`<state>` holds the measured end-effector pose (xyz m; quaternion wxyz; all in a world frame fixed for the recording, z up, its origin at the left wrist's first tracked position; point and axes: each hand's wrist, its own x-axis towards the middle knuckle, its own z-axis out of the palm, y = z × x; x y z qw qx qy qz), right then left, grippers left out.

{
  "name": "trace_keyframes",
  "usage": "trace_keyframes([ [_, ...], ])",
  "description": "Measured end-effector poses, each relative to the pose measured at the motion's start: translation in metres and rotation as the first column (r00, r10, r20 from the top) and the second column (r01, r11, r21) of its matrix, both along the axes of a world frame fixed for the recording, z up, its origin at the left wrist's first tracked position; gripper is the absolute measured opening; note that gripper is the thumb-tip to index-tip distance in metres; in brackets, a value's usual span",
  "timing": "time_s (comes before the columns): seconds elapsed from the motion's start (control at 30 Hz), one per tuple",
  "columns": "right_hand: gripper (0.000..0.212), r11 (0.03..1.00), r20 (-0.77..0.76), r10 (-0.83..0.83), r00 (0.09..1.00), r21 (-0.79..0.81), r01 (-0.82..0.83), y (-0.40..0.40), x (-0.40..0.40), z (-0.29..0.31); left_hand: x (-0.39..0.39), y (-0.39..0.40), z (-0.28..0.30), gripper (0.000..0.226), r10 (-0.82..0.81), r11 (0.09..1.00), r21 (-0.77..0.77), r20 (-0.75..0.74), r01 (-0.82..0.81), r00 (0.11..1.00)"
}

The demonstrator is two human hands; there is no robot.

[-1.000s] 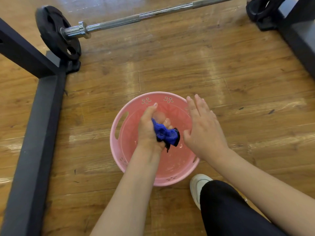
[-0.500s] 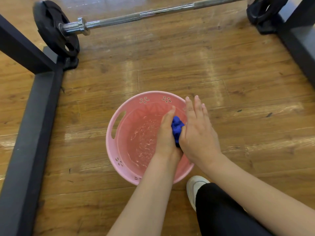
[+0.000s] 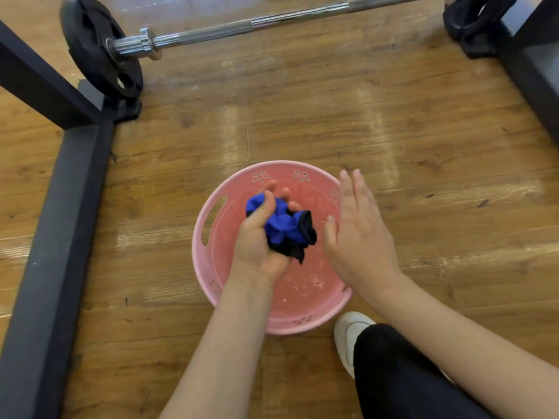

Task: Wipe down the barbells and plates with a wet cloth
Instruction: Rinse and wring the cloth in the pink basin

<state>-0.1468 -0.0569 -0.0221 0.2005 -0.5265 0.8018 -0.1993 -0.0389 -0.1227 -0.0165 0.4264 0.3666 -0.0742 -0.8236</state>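
My left hand grips a bunched blue and black cloth over a pink basin on the wooden floor. My right hand hovers flat beside the cloth, fingers straight, a small gap apart from it. A steel barbell lies across the floor at the top. A black plate sits on its left end and another black plate on its right end, partly cut off by the frame.
A black rack beam runs along the left, and another black rack base stands at the right. My white shoe and black-trousered knee are beside the basin's near edge. Bare wooden floor lies between basin and barbell.
Half a second ago both hands pressed the cloth between them. Now my right hand has drawn away to the right and opened flat, and my left hand alone holds the cloth.
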Motion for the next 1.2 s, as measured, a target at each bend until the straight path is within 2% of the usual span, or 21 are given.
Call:
trace_keyframes([
  [0.03, 0.066, 1.000, 0.000, -0.001, 1.000, 0.000, 0.001, 0.000, 0.000, 0.000, 0.006, -0.004, -0.001, 0.009, -0.011, 0.999, -0.046, -0.061, 0.008, 0.998],
  [0.13, 0.064, 1.000, -0.010, -0.012, 1.000, 0.002, 0.012, -0.001, 0.002, -0.001, 0.017, -0.011, -0.003, 0.036, -0.196, 0.971, -0.177, -0.223, 0.157, 0.955],
  [0.2, 0.064, 1.000, -0.020, -0.023, 1.000, -0.012, 0.022, -0.002, 0.002, -0.001, 0.017, -0.012, -0.003, 0.043, -0.235, 0.962, -0.205, -0.278, 0.182, 0.931],
  [0.37, 0.066, 1.000, -0.018, -0.014, 1.000, 0.004, 0.014, -0.001, 0.001, 0.000, 0.005, -0.012, 0.013, 0.049, -0.126, 0.991, -0.058, -0.049, 0.123, 0.991],
  [0.6, 0.066, 0.999, -0.021, -0.028, 0.999, -0.018, 0.027, -0.001, 0.002, -0.002, -0.005, -0.009, 0.015, 0.059, -0.093, 0.994, 0.054, 0.036, 0.091, 0.995],
  [0.73, 0.065, 0.999, -0.015, -0.035, 0.999, -0.024, 0.035, 0.000, 0.002, -0.002, -0.014, -0.005, 0.018, 0.056, -0.101, 0.988, 0.131, 0.114, 0.086, 0.988],
  [0.93, 0.065, 1.000, -0.030, -0.021, 0.999, -0.015, 0.020, 0.001, 0.001, -0.002, -0.014, -0.006, 0.010, 0.056, -0.105, 0.984, 0.167, 0.214, 0.069, 0.971],
  [1.03, 0.067, 1.000, -0.053, -0.008, 0.999, -0.007, 0.008, 0.001, 0.000, -0.001, -0.003, -0.009, 0.003, 0.051, -0.206, 0.970, 0.148, 0.098, 0.191, 0.974],
  [1.13, 0.071, 1.000, -0.080, 0.005, 0.997, 0.011, -0.004, 0.000, 0.001, -0.001, 0.009, -0.007, -0.001, 0.044, -0.431, 0.899, 0.011, -0.148, 0.437, 0.890],
  [1.2, 0.073, 1.000, -0.080, 0.011, 0.997, 0.015, -0.009, 0.000, 0.001, -0.001, 0.015, -0.006, 0.000, 0.036, -0.463, 0.886, -0.074, -0.228, 0.458, 0.857],
])
